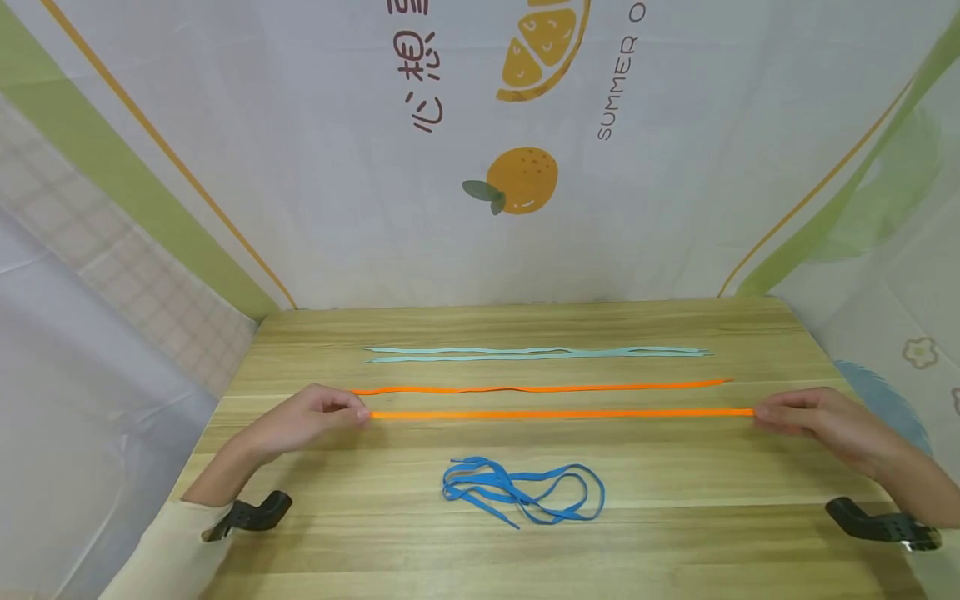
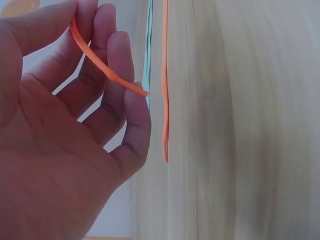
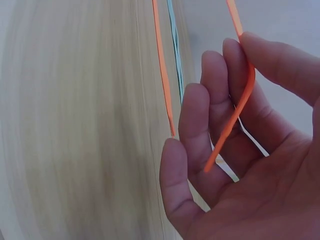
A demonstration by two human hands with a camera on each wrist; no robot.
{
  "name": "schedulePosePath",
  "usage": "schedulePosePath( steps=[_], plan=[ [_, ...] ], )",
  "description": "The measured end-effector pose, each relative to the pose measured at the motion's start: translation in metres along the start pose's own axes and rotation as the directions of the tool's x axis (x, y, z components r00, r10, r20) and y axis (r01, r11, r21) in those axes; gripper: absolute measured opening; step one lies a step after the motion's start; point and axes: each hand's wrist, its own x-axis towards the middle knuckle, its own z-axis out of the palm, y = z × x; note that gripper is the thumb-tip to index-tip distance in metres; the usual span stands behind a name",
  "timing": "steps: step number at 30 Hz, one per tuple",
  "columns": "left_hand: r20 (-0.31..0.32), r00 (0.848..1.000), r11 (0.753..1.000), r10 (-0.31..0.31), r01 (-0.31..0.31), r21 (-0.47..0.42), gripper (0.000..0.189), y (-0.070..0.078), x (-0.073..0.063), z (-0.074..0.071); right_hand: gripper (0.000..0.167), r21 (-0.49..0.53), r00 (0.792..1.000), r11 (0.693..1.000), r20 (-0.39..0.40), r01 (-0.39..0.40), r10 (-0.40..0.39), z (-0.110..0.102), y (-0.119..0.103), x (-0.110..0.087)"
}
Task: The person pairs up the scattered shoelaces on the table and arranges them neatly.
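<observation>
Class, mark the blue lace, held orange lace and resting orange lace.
Blue lace (image 1: 516, 498), head view: crossing strands.
Held orange lace (image 1: 562, 414), head view: straight middle.
Resting orange lace (image 2: 165, 80), left wrist view: visible middle.

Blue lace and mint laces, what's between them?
In the head view, a wavy orange lace lying on the table, then a taut orange lace held near both ends.

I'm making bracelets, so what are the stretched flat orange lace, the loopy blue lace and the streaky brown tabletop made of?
The stretched flat orange lace looks like matte fabric, perhaps polyester; its loose ends curve softly. The loopy blue lace seems similar dull fabric, lying in limp loops. The streaky brown tabletop shows grain lines, so wood or a smooth wood-look sheet.
</observation>
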Motion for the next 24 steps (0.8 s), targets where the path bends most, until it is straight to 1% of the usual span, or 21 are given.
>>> schedulePosePath(
  steps=[2, 6, 11, 15, 20, 24],
  plan=[
    [-0.008, 1.000, 1.000, -0.005, 0.005, -0.003, 0.025, -0.002, 0.000, -0.002, 0.028, 0.009, 1.000, 1.000, -0.004, -0.012, 0.012, -0.001, 0.001, -0.001],
    [-0.022, 1.000, 1.000, -0.017, 0.017, -0.003, 0.025, -0.007, -0.001, -0.005, 0.027, 0.002, 0.999, 1.000, -0.042, -0.021, 0.022, -0.003, 0.002, -0.002],
    [-0.046, 0.998, 0.999, -0.038, 0.038, -0.007, 0.025, -0.014, -0.002, -0.009, 0.028, 0.020, 0.998, 1.000, -0.063, 0.012, -0.011, -0.004, 0.005, -0.003],
    [-0.062, 0.997, 0.999, -0.037, 0.036, -0.004, 0.024, -0.018, -0.003, -0.013, 0.027, 0.040, 0.996, 0.999, -0.087, 0.026, -0.023, -0.007, 0.010, -0.002],
    [-0.080, 0.996, 0.999, -0.044, 0.045, 0.006, 0.024, -0.022, -0.004, -0.017, 0.024, 0.022, 0.989, 1.000, -0.147, -0.017, 0.020, -0.007, 0.011, -0.002],
    [-0.093, 0.994, 0.998, -0.055, 0.056, 0.013, 0.024, -0.023, -0.005, -0.019, 0.024, -0.001, 0.985, 0.999, -0.166, -0.048, 0.047, -0.010, 0.013, -0.003]
  ],
)
